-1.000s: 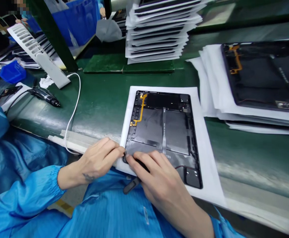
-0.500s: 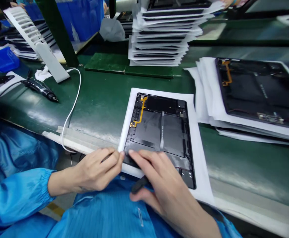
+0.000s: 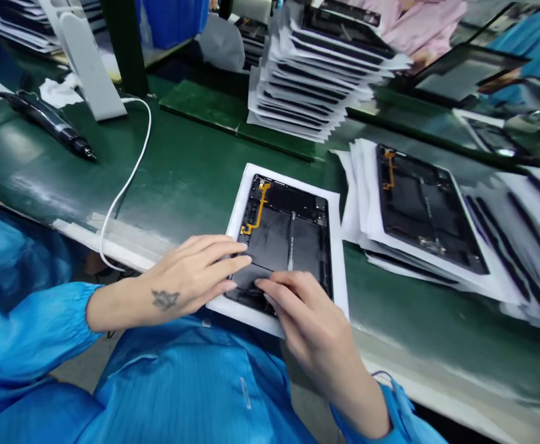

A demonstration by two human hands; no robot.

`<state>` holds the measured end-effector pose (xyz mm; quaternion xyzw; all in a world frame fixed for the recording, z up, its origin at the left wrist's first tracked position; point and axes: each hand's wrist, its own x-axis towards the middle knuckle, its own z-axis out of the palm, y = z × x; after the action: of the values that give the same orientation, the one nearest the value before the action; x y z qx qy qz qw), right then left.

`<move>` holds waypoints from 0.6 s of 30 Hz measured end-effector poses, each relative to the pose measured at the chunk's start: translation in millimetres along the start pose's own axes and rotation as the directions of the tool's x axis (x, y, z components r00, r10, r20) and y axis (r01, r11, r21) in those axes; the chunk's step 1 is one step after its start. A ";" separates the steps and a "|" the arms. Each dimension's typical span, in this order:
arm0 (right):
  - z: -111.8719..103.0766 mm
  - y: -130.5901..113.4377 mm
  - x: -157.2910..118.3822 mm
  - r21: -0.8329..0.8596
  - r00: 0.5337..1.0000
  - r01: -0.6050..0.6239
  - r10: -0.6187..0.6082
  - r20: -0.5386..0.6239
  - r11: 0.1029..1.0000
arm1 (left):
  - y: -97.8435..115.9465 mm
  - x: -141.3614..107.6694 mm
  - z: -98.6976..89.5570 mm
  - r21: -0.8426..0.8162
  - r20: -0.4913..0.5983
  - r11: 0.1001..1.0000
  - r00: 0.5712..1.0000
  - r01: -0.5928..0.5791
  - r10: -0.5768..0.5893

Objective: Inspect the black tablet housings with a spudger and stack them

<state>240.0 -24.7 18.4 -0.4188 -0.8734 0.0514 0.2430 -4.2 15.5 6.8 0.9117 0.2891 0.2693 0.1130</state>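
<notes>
An opened black tablet housing [image 3: 274, 237] lies on a white sheet [image 3: 339, 259] at the table's front edge, with an orange flex cable [image 3: 261, 209] along its left side. My left hand [image 3: 191, 277] rests over the housing's lower left edge, its fingers stretched and slightly apart, holding nothing. Over the lower middle of the housing is my right hand [image 3: 311, 314], with thumb and forefinger pinched together at the surface. Whatever it may hold is hidden or too small to name.
On the right, a second tablet housing [image 3: 429, 209] lies on stacked white sheets. A tall stack of sheets and panels [image 3: 311, 80] stands behind. At left are a black electric screwdriver [image 3: 52, 120], a white stand [image 3: 87, 68] and a white cable [image 3: 133, 179]. Other people work at the back right.
My left hand has opened from a pinch and moved over the housing. My right fingers have closed into a pinch, and the black tool by that thumb no longer shows. The view has shifted right.
</notes>
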 end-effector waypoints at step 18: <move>9.0 -9.5 5.8 -0.023 0.998 0.066 -0.066 0.015 0.998 | -1.7 -4.9 -6.7 -0.066 0.061 0.998 0.998 0.005 -0.001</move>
<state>226.0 -25.4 15.6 -0.3921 -0.8891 0.0361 0.2333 -12.1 14.3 9.7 0.9148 0.2778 0.2507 0.1520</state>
